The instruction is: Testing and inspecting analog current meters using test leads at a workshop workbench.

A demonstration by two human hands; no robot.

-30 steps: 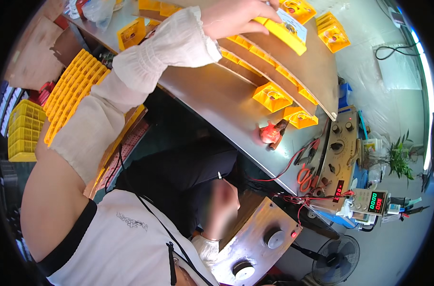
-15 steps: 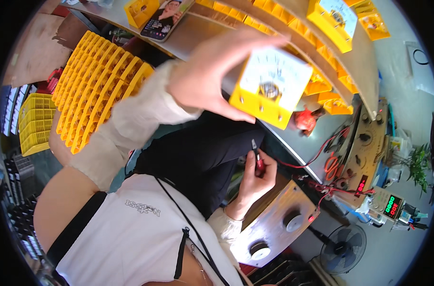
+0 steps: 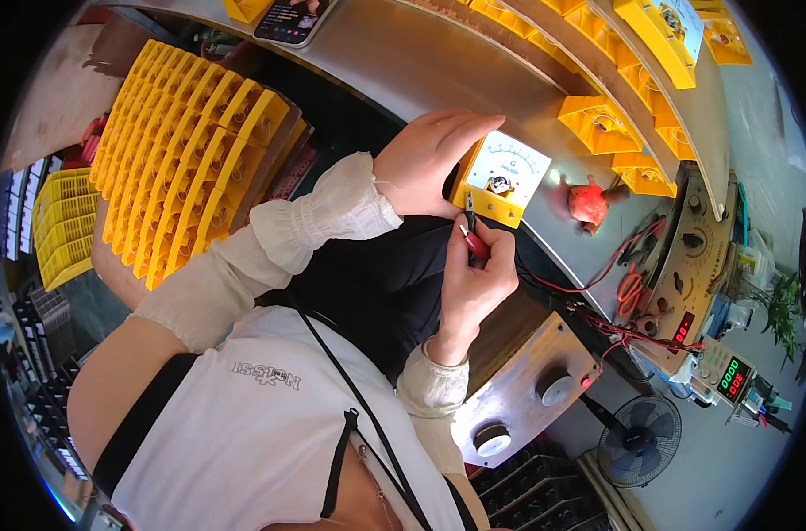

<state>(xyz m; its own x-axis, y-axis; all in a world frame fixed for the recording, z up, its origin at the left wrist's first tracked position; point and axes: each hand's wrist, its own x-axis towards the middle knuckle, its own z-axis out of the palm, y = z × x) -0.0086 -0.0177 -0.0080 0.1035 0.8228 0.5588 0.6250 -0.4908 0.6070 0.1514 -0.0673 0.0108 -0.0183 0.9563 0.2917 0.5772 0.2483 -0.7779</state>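
Observation:
My left hand [image 3: 425,166] grips a yellow panel meter [image 3: 512,165] by its side. Its white dial faces up, and metal terminals line its yellow lower edge. Below it, my right hand [image 3: 479,281] pinches a red-handled alligator clip [image 3: 476,244]. The clip's metal tip points up at the meter's lower left terminal; whether it touches cannot be made out. A red wire [image 3: 562,306] runs from beside my right hand towards the bench equipment.
Stacked yellow meter housings [image 3: 186,155] stand at left beside a yellow crate [image 3: 65,221]. Shelves at upper right hold more meters [image 3: 664,35]. On the bench are a phone [image 3: 292,19], red figure [image 3: 589,203], orange scissors [image 3: 630,290] and test instrument [image 3: 686,257]. A knobbed metal box [image 3: 527,394] stands at lower right.
My left hand has brought the meter down and nearer to my right hand. My right hand has risen slightly with the clip, whose tip is now at the meter's lower edge.

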